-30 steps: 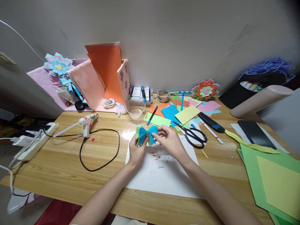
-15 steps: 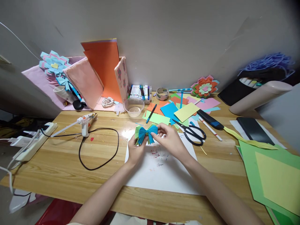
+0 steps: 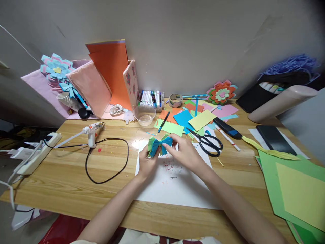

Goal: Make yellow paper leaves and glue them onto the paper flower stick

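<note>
A folded paper bow, blue in front with green paper behind it, is held up between both hands. My left hand grips its left side and lower edge from below. On the other side, the fingers of my right hand pinch the right wing, with the thumb on the blue front. Beneath the hands lies a white sheet of paper with red and dark marks. Black-handled scissors rest open just right of my right hand. Parts of my fingertips are hidden behind the bow.
A glue gun with a looping black cord stands at the left, near a power strip. Coloured paper scraps, a plastic bowl and markers lie behind. A phone and green sheets are at the right.
The bow has tilted slightly in my hands, its right wing turning a little. Both hands keep their hold in nearly the same place.
</note>
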`<state>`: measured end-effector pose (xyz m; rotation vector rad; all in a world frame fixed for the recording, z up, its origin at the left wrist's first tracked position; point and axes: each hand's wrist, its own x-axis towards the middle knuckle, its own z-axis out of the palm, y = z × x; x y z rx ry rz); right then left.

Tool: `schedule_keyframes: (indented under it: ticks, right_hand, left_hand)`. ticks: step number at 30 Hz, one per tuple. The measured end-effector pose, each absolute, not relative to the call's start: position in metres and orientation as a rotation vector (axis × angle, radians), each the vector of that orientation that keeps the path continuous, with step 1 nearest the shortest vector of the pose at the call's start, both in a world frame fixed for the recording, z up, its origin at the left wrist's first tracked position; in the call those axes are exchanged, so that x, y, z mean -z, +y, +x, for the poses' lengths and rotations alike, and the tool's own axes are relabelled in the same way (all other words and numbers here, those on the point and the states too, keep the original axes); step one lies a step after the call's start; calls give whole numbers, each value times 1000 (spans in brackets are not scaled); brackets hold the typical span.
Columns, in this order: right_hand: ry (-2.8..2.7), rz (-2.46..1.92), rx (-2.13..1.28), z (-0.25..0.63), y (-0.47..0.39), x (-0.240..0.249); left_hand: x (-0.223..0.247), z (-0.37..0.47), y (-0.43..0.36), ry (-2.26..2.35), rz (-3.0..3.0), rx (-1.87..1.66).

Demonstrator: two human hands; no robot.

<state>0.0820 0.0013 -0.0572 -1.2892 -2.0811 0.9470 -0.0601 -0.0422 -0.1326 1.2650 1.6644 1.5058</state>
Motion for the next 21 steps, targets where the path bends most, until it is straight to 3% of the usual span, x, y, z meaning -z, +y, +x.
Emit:
schedule_keyframes:
  ticks: [21]
  right_hand:
    - [-2052, -1290, -1013, 82, 1, 55]
  left_hand:
    - [128, -61, -48, 1609, 1467, -1510]
